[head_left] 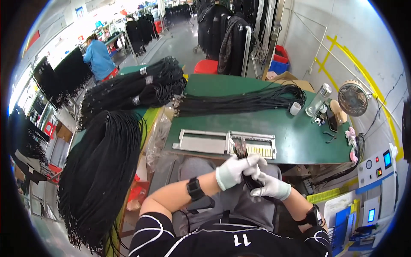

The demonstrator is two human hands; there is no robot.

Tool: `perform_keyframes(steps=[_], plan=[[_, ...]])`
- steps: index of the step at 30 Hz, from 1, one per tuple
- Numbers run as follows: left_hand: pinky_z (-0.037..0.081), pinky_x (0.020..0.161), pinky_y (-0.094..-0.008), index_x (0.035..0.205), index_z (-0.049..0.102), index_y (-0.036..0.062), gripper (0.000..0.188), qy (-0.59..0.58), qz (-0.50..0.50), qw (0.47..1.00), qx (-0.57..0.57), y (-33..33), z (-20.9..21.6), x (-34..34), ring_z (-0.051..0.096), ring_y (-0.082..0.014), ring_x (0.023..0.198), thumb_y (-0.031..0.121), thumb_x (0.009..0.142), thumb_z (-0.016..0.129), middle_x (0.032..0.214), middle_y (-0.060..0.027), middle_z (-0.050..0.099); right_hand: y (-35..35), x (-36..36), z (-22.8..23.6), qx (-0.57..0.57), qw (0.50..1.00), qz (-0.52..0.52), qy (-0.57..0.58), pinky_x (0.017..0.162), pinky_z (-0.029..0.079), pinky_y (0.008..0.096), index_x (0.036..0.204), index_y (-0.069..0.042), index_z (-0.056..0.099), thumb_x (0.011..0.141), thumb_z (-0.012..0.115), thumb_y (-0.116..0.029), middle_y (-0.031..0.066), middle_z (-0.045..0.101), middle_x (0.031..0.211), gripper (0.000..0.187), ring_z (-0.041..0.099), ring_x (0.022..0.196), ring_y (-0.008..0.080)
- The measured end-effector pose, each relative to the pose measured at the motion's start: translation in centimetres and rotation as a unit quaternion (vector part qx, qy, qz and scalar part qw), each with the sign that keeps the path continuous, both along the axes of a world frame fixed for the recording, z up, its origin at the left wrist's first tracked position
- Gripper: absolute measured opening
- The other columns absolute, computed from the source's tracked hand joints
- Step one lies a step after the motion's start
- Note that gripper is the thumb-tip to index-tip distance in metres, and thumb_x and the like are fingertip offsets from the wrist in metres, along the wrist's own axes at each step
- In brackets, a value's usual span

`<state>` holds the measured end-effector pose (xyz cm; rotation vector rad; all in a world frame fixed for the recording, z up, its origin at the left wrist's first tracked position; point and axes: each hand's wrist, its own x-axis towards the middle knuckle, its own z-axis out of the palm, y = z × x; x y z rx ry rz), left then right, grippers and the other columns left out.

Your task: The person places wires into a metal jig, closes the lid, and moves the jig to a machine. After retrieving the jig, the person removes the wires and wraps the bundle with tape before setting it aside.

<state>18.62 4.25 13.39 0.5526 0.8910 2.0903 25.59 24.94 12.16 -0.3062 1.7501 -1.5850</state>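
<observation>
Both white-gloved hands are in front of the green table's near edge, over my lap. My left hand (238, 170) is closed round the upper part of a bundle of thin black cables (252, 183). The bundle's stripped or connector-like ends stick up past my fingers, too small to make out. Lower down, my right hand (270, 187) grips the same bundle, with its fingers wrapped about it. Just beyond the hands lies a flat metal fixture (203, 144) with a slotted, yellow-striped right section, partly overlapped by the cable ends.
A long black cable bundle (239, 102) lies across the green table (317, 145). More cable bundles (128, 90) are heaped at the left, one large coil (100, 171) hanging down. A white cup (295, 109), glass bottle (319, 99) and fan (352, 97) stand right. Another person (99, 59) works far left.
</observation>
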Motion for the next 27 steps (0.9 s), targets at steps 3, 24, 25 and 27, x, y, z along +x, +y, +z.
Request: perform_keyframes(steps=[3, 24, 25, 27], plan=[[0.051, 0.091, -0.0488, 0.095, 0.058, 0.0015, 0.040, -0.005, 0.134, 0.991, 0.014, -2.6, 2.2, -2.5, 0.055, -0.0212, 0.064, 0.039, 0.104, 0.049, 0.066, -0.0033, 0.049, 2.0, 0.1, -0.3, 0.243, 0.954, 0.019, 0.175, 0.077, 0.054, 0.0364, 0.110, -0.005, 0.065, 0.088, 0.071, -0.028, 0.0113, 0.069, 0.092, 0.032, 0.067, 0.086, 0.0267], [0.054, 0.087, -0.0486, 0.118, 0.062, 0.0059, 0.063, -0.027, 0.190, 0.828, -0.527, -20.3, -7.4, -25.5, 0.063, -0.0361, 0.106, 0.056, 0.082, 0.074, 0.118, -0.0221, 0.062, 9.1, -31.0, -1.0, 0.615, 0.635, -0.053, 0.463, 0.119, 0.020, 0.0560, 0.152, -0.013, 0.037, 0.057, 0.087, -0.042, 0.0244, 0.032, 0.156, 0.112, 0.027, 0.146, 0.0427], [0.051, 0.091, -0.0493, 0.123, 0.061, 0.0070, 0.063, 0.138, 0.156, 0.752, -0.625, -18.9, -4.6, -23.6, 0.063, -0.0357, 0.108, 0.051, 0.081, 0.075, 0.120, -0.0230, 0.061, 9.7, -30.6, -2.2, 0.619, 0.635, -0.055, 0.459, 0.119, 0.020, 0.0560, 0.152, -0.013, 0.037, 0.057, 0.087, -0.042, 0.0244, 0.032, 0.156, 0.112, 0.027, 0.146, 0.0427], [0.049, 0.095, -0.0500, 0.128, 0.059, 0.0081, 0.064, 0.286, 0.124, 0.635, -0.707, -18.5, -2.4, -21.0, 0.063, -0.0353, 0.110, 0.047, 0.080, 0.077, 0.123, -0.0239, 0.060, 8.6, -30.4, -4.3, 0.582, 0.638, -0.058, 0.500, 0.121, 0.016, 0.0550, 0.156, -0.015, 0.029, 0.055, 0.089, -0.044, 0.0251, 0.024, 0.159, 0.120, 0.020, 0.148, 0.0433]])
